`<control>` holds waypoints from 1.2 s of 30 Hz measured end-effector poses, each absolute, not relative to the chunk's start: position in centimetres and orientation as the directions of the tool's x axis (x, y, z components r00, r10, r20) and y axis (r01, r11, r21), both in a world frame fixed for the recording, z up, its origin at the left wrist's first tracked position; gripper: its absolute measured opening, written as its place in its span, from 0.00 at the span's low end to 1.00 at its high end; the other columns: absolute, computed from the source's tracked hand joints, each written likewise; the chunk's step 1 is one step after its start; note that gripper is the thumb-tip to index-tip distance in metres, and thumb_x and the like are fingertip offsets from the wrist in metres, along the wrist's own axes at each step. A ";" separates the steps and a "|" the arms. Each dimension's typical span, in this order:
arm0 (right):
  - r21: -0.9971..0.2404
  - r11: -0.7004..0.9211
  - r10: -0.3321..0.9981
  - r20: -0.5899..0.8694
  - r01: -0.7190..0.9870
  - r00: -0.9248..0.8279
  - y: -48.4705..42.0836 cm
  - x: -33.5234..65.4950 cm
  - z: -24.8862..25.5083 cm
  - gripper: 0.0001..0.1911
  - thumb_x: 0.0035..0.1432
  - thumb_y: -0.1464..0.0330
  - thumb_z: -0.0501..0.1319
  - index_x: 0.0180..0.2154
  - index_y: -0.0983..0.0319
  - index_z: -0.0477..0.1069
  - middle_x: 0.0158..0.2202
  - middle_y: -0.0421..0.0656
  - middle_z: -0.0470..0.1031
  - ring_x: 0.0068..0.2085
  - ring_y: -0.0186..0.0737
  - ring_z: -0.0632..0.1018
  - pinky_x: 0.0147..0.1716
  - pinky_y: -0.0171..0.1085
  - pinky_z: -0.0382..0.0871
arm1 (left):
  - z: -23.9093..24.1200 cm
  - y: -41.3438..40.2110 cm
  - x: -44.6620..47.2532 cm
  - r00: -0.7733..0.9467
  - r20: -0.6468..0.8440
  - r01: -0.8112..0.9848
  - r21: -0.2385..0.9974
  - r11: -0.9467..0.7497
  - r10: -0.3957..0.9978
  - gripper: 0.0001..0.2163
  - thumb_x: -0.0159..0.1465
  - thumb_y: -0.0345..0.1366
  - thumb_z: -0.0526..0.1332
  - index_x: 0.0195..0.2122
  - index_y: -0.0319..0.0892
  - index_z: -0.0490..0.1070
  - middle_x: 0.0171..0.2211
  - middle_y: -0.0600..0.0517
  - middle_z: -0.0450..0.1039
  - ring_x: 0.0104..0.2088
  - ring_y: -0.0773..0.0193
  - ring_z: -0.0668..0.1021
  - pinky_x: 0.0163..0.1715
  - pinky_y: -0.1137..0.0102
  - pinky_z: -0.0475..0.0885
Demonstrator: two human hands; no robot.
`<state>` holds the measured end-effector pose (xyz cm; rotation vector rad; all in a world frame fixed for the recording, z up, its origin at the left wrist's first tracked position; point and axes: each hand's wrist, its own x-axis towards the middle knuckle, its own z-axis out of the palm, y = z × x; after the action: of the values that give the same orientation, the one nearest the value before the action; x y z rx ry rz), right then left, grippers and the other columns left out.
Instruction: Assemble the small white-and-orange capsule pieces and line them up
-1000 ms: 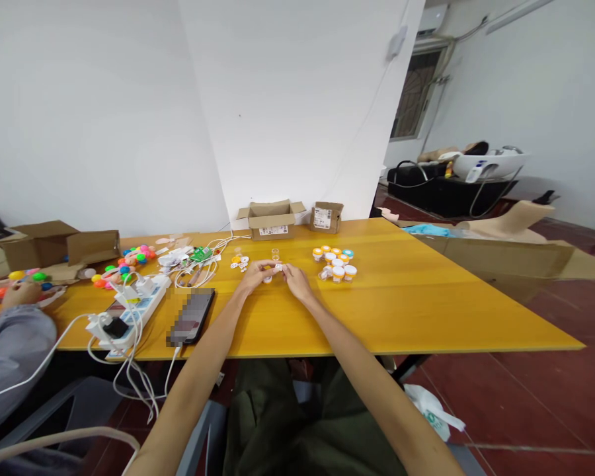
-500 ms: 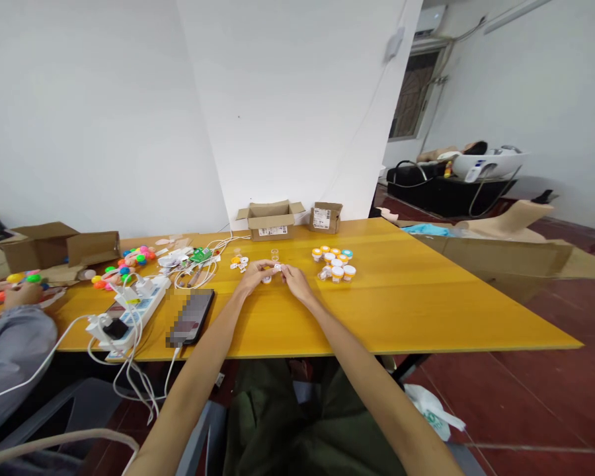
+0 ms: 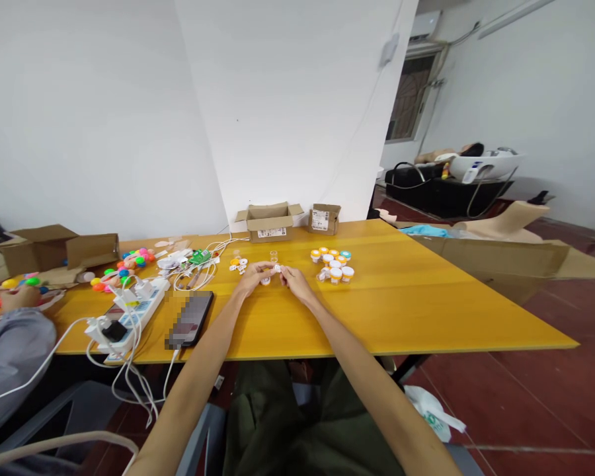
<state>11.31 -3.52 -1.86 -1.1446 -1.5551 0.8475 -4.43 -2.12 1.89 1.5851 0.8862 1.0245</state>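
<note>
My left hand (image 3: 252, 277) and my right hand (image 3: 294, 281) meet over the middle of the yellow table. Their fingertips close on a small white piece (image 3: 277, 268), too small to make out in detail. Below the left fingers a small white-topped cup (image 3: 266, 281) stands partly hidden. Just beyond the fingers are clear plastic cups (image 3: 274, 256). Loose white and yellow round parts (image 3: 238, 266) lie left of the left hand. To the right of the right hand stands a cluster of small tubs (image 3: 334, 262) with white, orange and blue lids.
Two cardboard boxes, an open one (image 3: 269, 223) and a smaller one (image 3: 323, 219), stand by the wall. A phone (image 3: 190, 318), a power strip (image 3: 143, 307) and tangled white cables occupy the left. Farther left, another person's hand (image 3: 20, 297) is near colourful balls (image 3: 137, 258).
The view has shifted very slightly. Both hands stay together around the white piece, with only a small movement of the fingers.
</note>
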 end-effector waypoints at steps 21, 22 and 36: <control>-0.951 0.300 0.940 0.309 0.080 0.143 -3.7 11.8 -1.8 0.22 0.55 0.47 0.56 0.25 0.59 0.69 0.23 0.40 0.74 0.25 0.38 0.73 0.20 0.34 0.66 | 0.2 -0.9 -4.2 0.263 0.411 0.359 0.798 -0.484 0.873 0.03 0.51 0.37 0.71 0.28 0.46 0.81 0.32 0.48 0.80 0.45 0.51 0.76 0.50 0.61 0.69; -0.950 0.302 0.940 0.310 0.080 0.141 -3.7 11.8 -1.8 0.22 0.55 0.48 0.56 0.25 0.59 0.69 0.23 0.40 0.74 0.25 0.38 0.74 0.20 0.34 0.66 | 0.1 -0.8 -4.2 0.265 0.412 0.378 0.787 -0.487 0.872 0.03 0.52 0.37 0.70 0.29 0.46 0.81 0.32 0.48 0.81 0.45 0.51 0.75 0.50 0.61 0.69; -0.961 0.277 0.957 0.274 -0.017 0.097 -3.8 11.7 -1.8 0.12 0.49 0.57 0.64 0.29 0.59 0.75 0.25 0.42 0.78 0.27 0.41 0.78 0.23 0.37 0.73 | 0.6 -0.8 -4.1 0.286 0.392 0.294 0.832 -0.470 0.874 0.07 0.55 0.41 0.70 0.31 0.45 0.82 0.34 0.49 0.82 0.43 0.54 0.78 0.49 0.63 0.69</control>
<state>11.69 -3.77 -1.80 -1.0233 -1.2389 0.9501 -4.08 -0.81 0.56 1.9202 1.0445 1.1664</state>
